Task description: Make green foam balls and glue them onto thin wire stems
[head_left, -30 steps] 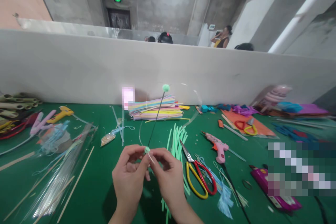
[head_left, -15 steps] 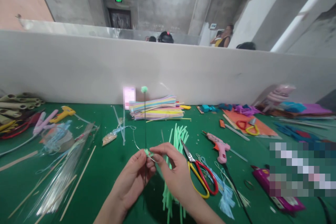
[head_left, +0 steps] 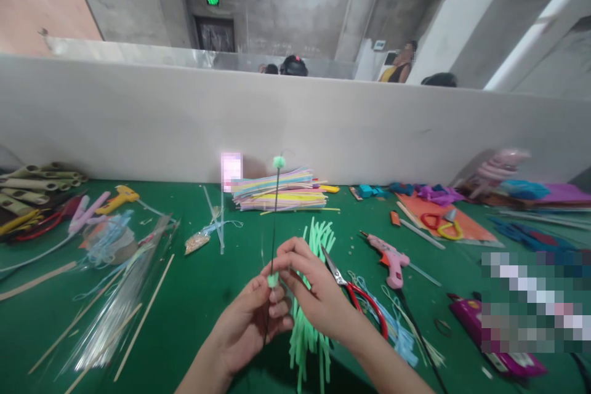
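A thin dark stem (head_left: 275, 215) stands nearly upright in front of me, with a fluffy light-green tuft (head_left: 279, 162) at its top. Lower on the stem sits a second small green piece (head_left: 273, 280). My left hand (head_left: 252, 326) is closed, pinching the stem at that lower piece. My right hand (head_left: 309, 286) is beside it, fingers bent and fingertips at the green piece; whether they grip anything there is hidden. Under my right hand lies a bundle of green fuzzy strips (head_left: 314, 345). Red-and-yellow-handled scissors (head_left: 355, 292) lie right of it, partly covered by my right forearm.
A pink glue gun (head_left: 390, 258) with its cable lies at the right, near a purple packet (head_left: 496, 332). Pastel strips (head_left: 281, 191) are stacked at the white partition (head_left: 138, 117). Clear sticks (head_left: 111, 308), a yellow glue gun (head_left: 120, 198) and bamboo tubes (head_left: 32, 184) lie left.
The stem has shifted right in view and leans slightly. My right fingers have moved up around the lower green piece, and the thin pale strand they held is no longer clearly seen.
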`<state>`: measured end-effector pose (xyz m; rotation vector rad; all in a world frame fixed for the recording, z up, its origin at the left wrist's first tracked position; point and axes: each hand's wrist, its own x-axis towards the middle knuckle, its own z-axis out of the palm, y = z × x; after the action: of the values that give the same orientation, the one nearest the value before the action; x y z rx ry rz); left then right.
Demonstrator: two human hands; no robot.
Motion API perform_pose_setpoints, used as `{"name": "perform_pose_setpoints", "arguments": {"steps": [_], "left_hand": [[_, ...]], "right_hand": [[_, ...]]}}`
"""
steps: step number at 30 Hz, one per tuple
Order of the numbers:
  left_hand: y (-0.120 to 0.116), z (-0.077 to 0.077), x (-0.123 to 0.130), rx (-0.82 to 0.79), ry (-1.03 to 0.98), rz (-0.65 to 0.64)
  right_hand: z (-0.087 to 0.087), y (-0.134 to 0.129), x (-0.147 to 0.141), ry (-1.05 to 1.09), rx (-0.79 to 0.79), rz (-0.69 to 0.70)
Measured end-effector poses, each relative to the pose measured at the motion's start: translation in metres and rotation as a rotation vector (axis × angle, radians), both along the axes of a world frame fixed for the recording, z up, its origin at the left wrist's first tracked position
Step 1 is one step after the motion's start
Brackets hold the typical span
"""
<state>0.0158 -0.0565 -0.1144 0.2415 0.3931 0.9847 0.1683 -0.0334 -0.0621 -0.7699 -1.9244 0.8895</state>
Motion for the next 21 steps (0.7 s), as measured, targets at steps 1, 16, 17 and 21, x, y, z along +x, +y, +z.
{"name": "perform_pose_setpoints", "arguments": {"steps": [1, 16, 17, 21], "left_hand": [[-0.001, 0.001, 0.000, 0.003, -0.012, -0.024], [0.003, 0.011, 0.000, 0.105, 0.235, 0.124], [0.004, 0.011, 0.000, 0.135, 0.291, 0.173], [0.008, 0.013, 0.001, 0.269, 0.521, 0.449]], "right_hand": [[0.002, 0.000, 0.002, -0.027, 0.016, 0.034], [-0.005, 0.017, -0.009, 0.188, -0.329, 0.030], [-0.005, 0.019, -0.008, 0.178, -0.311, -0.003], [-0.001, 0.020, -0.007, 0.123, -0.203, -0.207]]}}
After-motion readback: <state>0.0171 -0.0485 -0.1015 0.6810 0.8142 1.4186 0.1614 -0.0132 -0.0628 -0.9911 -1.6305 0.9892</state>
